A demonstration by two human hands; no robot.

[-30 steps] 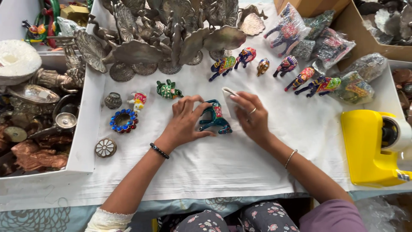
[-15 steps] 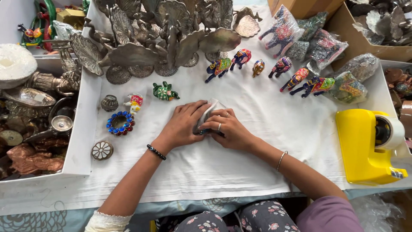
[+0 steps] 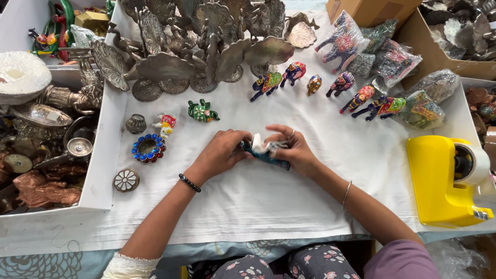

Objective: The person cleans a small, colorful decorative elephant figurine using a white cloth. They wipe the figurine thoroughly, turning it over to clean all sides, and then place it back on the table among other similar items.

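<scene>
- Pinching a teal figurine (image 3: 266, 154) between both sets of fingers (image 3: 243, 147), I see my left hand (image 3: 219, 155) and right hand (image 3: 294, 152) closed on it at mid-desk.
- White wrap (image 3: 257, 142) covers only its top, I judge; most is left.
- Painted camels (image 3: 361, 98) stand unwrapped beyond on the white cloth (image 3: 248, 206).

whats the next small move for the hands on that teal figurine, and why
Probably fold the loose white wrap further over the teal figurine. Both the left hand and the right hand pinch it on the white cloth, yet its teal body shows below the fingers, so it looks only partly covered.
</scene>
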